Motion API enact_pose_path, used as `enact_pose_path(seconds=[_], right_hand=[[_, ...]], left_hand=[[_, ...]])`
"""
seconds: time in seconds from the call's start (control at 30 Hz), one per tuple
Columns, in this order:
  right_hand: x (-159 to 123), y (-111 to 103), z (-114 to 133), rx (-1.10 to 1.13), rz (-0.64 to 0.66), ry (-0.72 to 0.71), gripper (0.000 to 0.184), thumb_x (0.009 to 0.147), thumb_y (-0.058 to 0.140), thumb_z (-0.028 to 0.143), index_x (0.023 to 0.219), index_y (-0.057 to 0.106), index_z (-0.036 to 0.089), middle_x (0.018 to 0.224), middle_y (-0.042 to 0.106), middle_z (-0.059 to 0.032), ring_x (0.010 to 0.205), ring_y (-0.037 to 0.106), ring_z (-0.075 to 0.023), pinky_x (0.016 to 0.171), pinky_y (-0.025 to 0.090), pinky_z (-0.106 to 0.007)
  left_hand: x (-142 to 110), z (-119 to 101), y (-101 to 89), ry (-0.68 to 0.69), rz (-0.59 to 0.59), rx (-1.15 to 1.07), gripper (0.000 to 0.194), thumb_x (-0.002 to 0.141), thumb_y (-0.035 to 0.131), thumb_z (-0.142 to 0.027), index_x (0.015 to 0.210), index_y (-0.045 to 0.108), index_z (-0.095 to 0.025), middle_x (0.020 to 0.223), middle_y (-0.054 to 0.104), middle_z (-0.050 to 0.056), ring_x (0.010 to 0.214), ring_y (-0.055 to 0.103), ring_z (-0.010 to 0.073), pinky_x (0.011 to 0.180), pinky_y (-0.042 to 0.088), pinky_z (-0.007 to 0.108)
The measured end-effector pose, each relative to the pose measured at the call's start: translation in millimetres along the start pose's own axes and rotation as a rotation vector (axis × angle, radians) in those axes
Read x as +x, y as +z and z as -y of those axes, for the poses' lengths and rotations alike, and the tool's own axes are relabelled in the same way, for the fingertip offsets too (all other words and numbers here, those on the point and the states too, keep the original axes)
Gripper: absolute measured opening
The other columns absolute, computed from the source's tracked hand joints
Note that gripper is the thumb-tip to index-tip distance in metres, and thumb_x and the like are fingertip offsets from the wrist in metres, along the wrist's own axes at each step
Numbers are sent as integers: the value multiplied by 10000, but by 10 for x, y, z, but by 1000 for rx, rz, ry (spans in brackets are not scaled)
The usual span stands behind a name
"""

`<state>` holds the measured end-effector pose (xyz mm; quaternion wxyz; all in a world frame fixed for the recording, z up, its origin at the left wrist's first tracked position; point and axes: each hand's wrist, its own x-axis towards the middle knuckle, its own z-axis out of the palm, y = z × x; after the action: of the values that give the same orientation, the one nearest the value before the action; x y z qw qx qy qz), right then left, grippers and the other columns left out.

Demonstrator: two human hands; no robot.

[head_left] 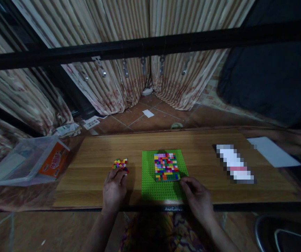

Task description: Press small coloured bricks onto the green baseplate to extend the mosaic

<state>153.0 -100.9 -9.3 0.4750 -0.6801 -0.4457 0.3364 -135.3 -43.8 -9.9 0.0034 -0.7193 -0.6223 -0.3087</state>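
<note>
A green studded baseplate lies near the front edge of the wooden table, with a rectangular block of many-coloured toy bricks on it. At the lower right corner of that block is my right hand, its thumb and fingers drawn together; whether they pinch a small brick is too dim to see. To the left, my left hand reaches over a small heap of loose toy bricks. Its fingers are bent and slightly apart at the near side of the heap, partly covering it.
On the table's right part lies a blurred-out phone-like object, with a white sheet beyond it. A clear plastic box with an orange label stands off the table's left end. A dark bar crosses before the curtains.
</note>
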Motion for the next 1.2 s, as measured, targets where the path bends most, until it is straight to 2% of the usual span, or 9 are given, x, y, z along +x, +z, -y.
enact_pose_path(seconds=[0.1, 0.2, 0.37, 0.57, 0.7, 0.8, 0.97, 1.2], right_hand=[[8, 7, 39, 14, 2, -15, 325, 789, 594, 488, 844, 691, 184, 819, 705, -53, 774, 647, -212, 713, 506, -298], [9, 5, 45, 18, 6, -24, 308, 798, 590, 476, 841, 686, 186, 820, 699, -52, 782, 641, -212, 719, 498, -296], [15, 12, -12, 25, 39, -6, 321, 807, 581, 484, 879, 681, 188, 850, 696, -50, 803, 636, -208, 728, 490, -290], [3, 24, -9, 1, 22, -35, 317, 825, 560, 473, 882, 680, 186, 865, 698, -62, 827, 641, -221, 736, 496, -300], [-10, 5, -10, -39, 50, -64, 284, 850, 539, 445, 907, 672, 200, 898, 697, -53, 856, 642, -213, 758, 485, -293], [-11, -9, -24, -77, 62, -68, 272, 855, 537, 438, 917, 670, 208, 898, 695, -47, 840, 645, -208, 745, 482, -289], [-11, -6, -31, -85, 73, -86, 254, 868, 526, 424, 902, 662, 213, 896, 691, -40, 839, 644, -202, 744, 482, -284], [-16, -5, -51, -122, 59, -120, 248, 872, 522, 412, 909, 669, 215, 914, 699, -43, 863, 649, -203, 761, 487, -285]], left_hand=[[13, -4, -4, 29, -26, 1, 197, 866, 491, -278, 848, 680, -228, 1001, 676, 100, 920, 637, 264, 834, 525, 402], [37, -103, -41, 27, -23, -37, 199, 878, 486, -303, 861, 668, -224, 978, 688, 91, 903, 654, 252, 813, 529, 378], [92, -406, -91, 10, 45, -170, 175, 893, 490, -288, 912, 650, -222, 885, 715, 41, 799, 682, 198, 727, 534, 300], [112, -784, -45, 26, 126, -361, 143, 889, 529, -263, 951, 652, -226, 887, 715, 16, 834, 679, 168, 767, 530, 279], [146, -943, -4, -32, 141, -443, 131, 881, 550, -248, 963, 644, -209, 890, 718, 16, 824, 683, 154, 758, 536, 263], [189, -1005, 15, -39, 150, -472, 115, 879, 555, -240, 944, 642, -204, 888, 717, 18, 830, 681, 154, 764, 533, 262], [266, -1052, 58, 39, 169, -451, 112, 893, 540, -223, 935, 643, -209, 886, 707, 17, 841, 667, 155, 772, 518, 267], [349, -996, 126, 105, 132, -373, 103, 894, 542, -205, 919, 641, -215, 888, 695, 11, 852, 645, 160, 775, 496, 279]])
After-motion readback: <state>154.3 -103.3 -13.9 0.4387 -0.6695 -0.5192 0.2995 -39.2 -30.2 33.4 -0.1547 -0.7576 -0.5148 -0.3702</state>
